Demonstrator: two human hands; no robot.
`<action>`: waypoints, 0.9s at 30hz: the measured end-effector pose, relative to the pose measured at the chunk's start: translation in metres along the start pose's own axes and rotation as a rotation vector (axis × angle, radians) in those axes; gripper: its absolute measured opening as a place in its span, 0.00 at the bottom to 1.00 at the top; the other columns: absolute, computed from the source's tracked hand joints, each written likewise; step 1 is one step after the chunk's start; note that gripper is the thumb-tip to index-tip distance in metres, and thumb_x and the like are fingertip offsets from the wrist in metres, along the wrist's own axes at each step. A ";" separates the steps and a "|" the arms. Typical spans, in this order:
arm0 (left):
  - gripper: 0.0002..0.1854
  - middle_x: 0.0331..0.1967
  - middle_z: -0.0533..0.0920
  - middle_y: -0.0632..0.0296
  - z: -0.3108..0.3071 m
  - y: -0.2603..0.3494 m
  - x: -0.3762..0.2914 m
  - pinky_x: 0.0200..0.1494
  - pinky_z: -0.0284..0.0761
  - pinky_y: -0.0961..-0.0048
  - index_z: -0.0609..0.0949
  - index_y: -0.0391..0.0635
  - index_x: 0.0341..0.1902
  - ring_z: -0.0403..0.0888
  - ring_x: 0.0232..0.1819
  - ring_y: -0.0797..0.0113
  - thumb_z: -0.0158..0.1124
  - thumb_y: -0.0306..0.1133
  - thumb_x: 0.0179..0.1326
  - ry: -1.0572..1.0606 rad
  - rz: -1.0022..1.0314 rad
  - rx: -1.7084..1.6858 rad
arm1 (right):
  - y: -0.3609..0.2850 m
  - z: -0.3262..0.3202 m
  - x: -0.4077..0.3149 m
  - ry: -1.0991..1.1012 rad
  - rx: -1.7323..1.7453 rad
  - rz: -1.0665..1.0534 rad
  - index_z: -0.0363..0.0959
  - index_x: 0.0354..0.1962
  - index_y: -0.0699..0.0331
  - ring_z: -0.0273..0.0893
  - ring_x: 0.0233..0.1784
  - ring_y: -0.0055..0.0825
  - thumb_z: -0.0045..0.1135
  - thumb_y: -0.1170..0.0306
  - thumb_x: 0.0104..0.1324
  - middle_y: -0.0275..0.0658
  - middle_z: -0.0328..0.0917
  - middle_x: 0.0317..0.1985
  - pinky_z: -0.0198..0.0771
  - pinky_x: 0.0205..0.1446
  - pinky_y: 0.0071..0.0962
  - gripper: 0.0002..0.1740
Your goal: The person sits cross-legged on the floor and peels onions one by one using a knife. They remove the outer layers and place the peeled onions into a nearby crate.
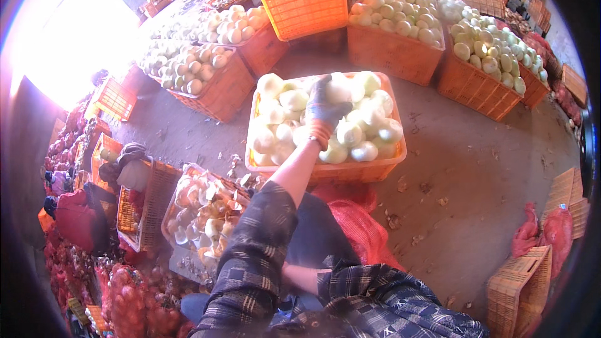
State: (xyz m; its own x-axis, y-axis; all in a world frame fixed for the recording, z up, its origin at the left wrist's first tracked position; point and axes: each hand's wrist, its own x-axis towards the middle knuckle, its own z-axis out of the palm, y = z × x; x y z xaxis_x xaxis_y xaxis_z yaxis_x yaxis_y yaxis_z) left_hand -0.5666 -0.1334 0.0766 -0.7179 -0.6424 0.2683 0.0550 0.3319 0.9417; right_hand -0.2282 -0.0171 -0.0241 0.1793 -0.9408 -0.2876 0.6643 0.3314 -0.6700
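My left hand [324,108], in a dark glove with an orange cuff, reaches over an orange plastic crate [324,174] heaped with peeled onions [294,99]. Its fingers and thumb curve around one peeled onion [339,89] at the top of the heap. My right forearm [305,278] lies low across my lap. The right hand itself is hidden behind my left sleeve. To the left of my legs a crate of onion skins [206,216] holds papery peelings and some pale pieces. Red mesh netting [359,225] lies on the floor against the front of the onion crate.
Beyond stand more full onion crates [394,49] and a tall orange crate [300,0]. At left are an emptier crate [150,206], a person in red [75,218] and red mesh onion sacks [129,295]. A tipped crate [519,291] lies at right. Loose skins litter the concrete floor [450,159].
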 end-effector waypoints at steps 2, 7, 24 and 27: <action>0.44 0.62 0.75 0.53 0.011 -0.004 0.008 0.65 0.72 0.60 0.72 0.52 0.67 0.73 0.63 0.53 0.79 0.38 0.43 -0.039 0.054 0.374 | -0.001 -0.002 -0.003 -0.007 0.000 0.010 0.75 0.52 0.56 0.81 0.36 0.26 0.53 0.65 0.76 0.34 0.81 0.37 0.79 0.36 0.30 0.11; 0.48 0.72 0.68 0.53 0.022 -0.015 -0.006 0.75 0.63 0.56 0.65 0.62 0.76 0.64 0.74 0.48 0.77 0.37 0.50 -0.267 0.060 0.688 | -0.004 -0.007 -0.008 0.014 0.019 0.014 0.75 0.52 0.57 0.81 0.38 0.25 0.54 0.65 0.75 0.34 0.81 0.38 0.79 0.38 0.29 0.11; 0.32 0.69 0.74 0.60 -0.322 0.044 -0.280 0.70 0.68 0.67 0.72 0.41 0.70 0.72 0.68 0.68 0.71 0.21 0.61 0.209 0.088 0.390 | -0.055 -0.013 -0.016 0.106 0.191 0.133 0.76 0.52 0.54 0.75 0.24 0.21 0.58 0.64 0.74 0.30 0.78 0.30 0.73 0.25 0.22 0.12; 0.29 0.65 0.78 0.60 -0.389 0.066 -0.408 0.67 0.73 0.70 0.73 0.41 0.70 0.77 0.64 0.68 0.66 0.19 0.64 0.616 -0.005 0.271 | -0.059 -0.006 -0.031 0.139 0.029 0.052 0.74 0.57 0.60 0.77 0.25 0.20 0.61 0.68 0.72 0.34 0.82 0.33 0.73 0.27 0.20 0.17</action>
State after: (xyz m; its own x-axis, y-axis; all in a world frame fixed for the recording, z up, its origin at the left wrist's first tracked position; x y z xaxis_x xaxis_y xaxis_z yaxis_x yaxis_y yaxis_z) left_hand -0.0003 -0.1187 0.1082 -0.1859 -0.8944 0.4069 -0.1809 0.4382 0.8805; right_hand -0.2773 -0.0072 0.0207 0.1126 -0.9030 -0.4146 0.6776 0.3750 -0.6326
